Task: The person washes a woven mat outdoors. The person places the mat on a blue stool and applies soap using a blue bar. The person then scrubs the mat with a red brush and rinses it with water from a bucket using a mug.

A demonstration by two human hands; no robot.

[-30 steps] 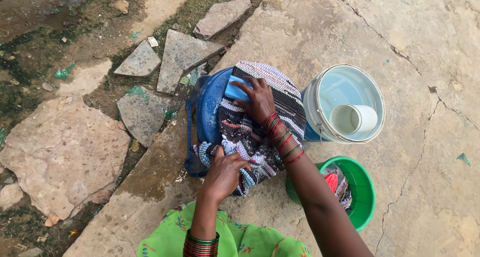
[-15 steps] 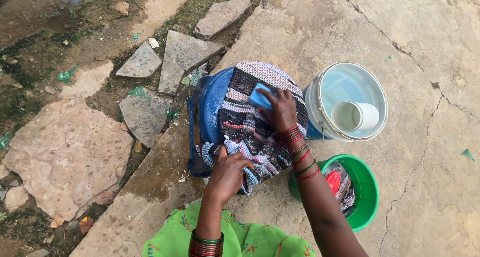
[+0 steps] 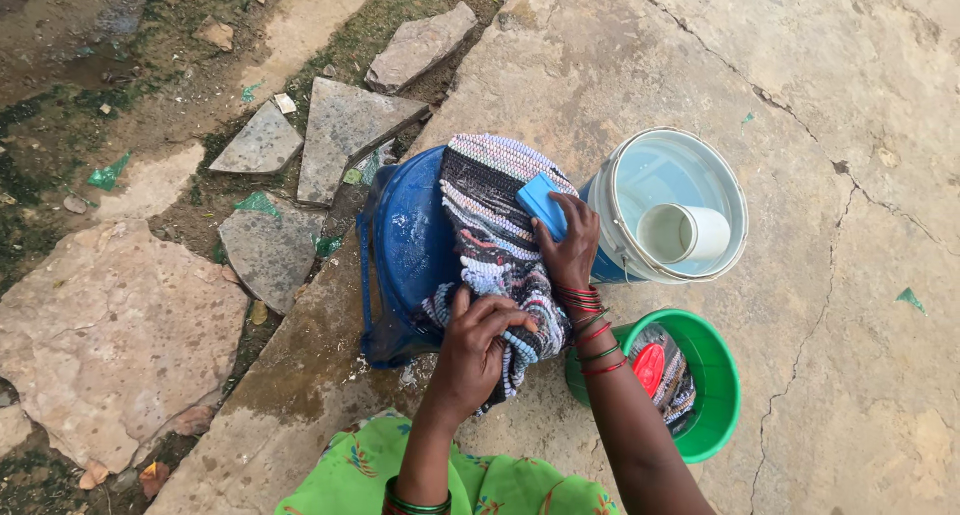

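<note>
Rug, woven, striped in black/white/pale blue, lies draped over an upturned blue basin on cracked stone paving; near end hangs off basin edge toward the person. Right hand closed round a blue soap bar, pressing it to rug's right side, close to basin rim. Left hand clenched on the bunched near end of rug, fingers curled tight, pinning it. Risks, as judged: soap looks wet, sits at the rug's edge, so a hard stroke could squirt it out of the grip and onto the paving or into the white bucket of water just beside, which holds a white cup. Basin is a rounded base, so uneven push may rock it or let the rug slide off to the left, onto the dirt and broken slabs. If left grip slackens, cloth creeps w/ each stroke. Green bowl w/ more cloth and a red item sits near right forearm; elbow swing could tip it. Rug lies directly under both hands, touching both, centre of it between them.
</note>
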